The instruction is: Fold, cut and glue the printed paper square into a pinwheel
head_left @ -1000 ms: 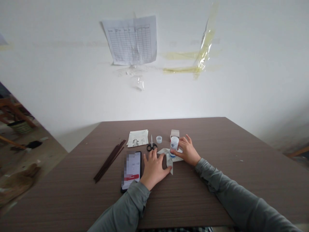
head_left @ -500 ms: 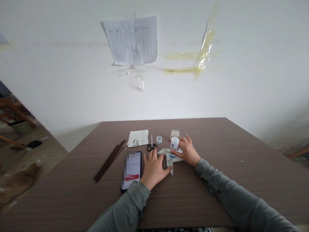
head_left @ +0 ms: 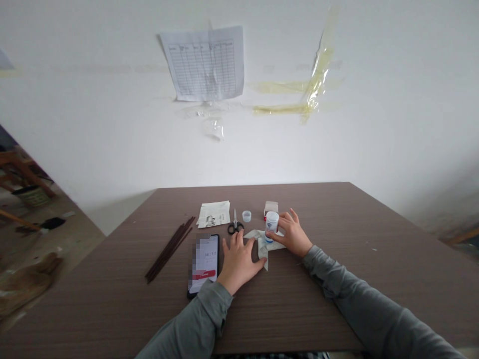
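White plastic bottle (head_left: pixel 272 225) upright in your right hand (head_left: pixel 294 234), its base on a folded paper sheet (head_left: pixel 261 248).

Your right grip is narrow, wrapped around the bottle. Your left hand (head_left: pixel 237 263) lies open and flat, touching the sheet, left of the bottle. From the bottle on the table (head_left: pixel 299 299): small box (head_left: pixel 271 207) just behind, bottle cap (head_left: pixel 246 216) and scissors (head_left: pixel 235 224) to the left, then printed papers (head_left: pixel 213 214), phone (head_left: pixel 203 264) and dark sticks (head_left: pixel 170 249) farther left.

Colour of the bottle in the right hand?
The bottle is white with blue markings; head view.
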Tool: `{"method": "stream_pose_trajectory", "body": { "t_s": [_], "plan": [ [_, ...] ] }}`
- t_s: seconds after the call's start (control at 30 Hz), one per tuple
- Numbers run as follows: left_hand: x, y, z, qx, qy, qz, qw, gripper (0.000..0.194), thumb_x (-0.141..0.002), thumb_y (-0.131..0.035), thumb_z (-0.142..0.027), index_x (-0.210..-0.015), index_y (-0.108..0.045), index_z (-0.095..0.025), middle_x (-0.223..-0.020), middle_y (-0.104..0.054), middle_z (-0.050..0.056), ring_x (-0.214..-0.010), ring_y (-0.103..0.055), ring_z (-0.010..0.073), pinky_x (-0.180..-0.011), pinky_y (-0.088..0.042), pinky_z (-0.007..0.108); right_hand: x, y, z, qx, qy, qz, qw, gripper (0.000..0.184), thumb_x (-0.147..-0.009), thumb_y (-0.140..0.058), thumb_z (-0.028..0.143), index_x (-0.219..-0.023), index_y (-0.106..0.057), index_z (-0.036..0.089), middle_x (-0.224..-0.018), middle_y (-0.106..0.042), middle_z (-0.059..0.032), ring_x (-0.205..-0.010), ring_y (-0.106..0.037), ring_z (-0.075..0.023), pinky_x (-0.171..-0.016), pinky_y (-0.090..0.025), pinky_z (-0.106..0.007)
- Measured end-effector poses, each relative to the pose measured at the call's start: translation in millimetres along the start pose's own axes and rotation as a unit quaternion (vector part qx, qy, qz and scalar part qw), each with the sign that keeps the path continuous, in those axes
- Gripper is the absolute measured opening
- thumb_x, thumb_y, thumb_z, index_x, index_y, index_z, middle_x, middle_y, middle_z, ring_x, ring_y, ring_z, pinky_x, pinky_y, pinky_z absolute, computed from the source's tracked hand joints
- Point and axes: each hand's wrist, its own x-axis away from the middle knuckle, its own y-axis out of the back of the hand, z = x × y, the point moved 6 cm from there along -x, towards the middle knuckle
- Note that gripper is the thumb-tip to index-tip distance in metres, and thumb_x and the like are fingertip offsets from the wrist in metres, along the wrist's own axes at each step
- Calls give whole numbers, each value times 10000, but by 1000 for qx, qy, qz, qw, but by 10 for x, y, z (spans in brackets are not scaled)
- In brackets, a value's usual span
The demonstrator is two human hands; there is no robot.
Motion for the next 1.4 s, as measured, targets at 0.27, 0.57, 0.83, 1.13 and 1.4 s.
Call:
{"method": "stream_pose_trajectory", "body": {
  "t_s": [0.27,0.57,0.83,1.13,1.4],
  "plan": [
    [18,5,14,1,-7,-10,1000,670,-1113,-956,-466,-1752,-850,-293,-2048,-573,222,-1913,-502,539,-1582,-368,854,-15,96,-206,-60,-70,-31,995,258,-1051,-998,586,-1095,-981,332,-1178,-964,-115,-1266,-887,-473,-1366,-635,-739],
    [-7,-25,54,9,-11,-14,1000,684,-1081,-947,-483,-1738,-863,-311,-2041,-583,215,-1896,-512,563,-1566,-366,883,30,124,-300,-72,-99,-22,992,367,-1009,-998,511,-1366,-1010,425,-1452,-974,-86,-1473,-877,-485,-1580,-247,-943],
    [27,17,15,2,-8,0,1000,692,-1131,-917,-466,-1789,-827,-275,-2071,-541,235,-1935,-472,540,-1585,-346,866,47,96,-325,-62,-103,-20,993,275,-1038,-961,502,-1282,-1012,387,-1476,-963,-100,-1479,-876,-487,-1558,-187,-1003],
    [4,-3,2,-15,-2,7,1000,708,-1122,-921,-504,-1798,-822,-319,-2073,-550,199,-1941,-481,509,-1589,-359,839,47,-62,-217,-21,-70,-6,997,254,-1041,-1039,527,-930,-912,336,-1222,-946,-106,-1358,-873,-466,-1561,-351,-911],
    [9,-3,-7,-11,1,7,1000,721,-1111,-933,-486,-1801,-820,-309,-2075,-545,206,-1942,-476,517,-1593,-356,838,25,-41,-61,8,-38,19,999,323,-1139,-938,538,-916,-825,333,-1111,-945,-77,-1339,-852,-424,-1566,-334,-922]
  ]
}}
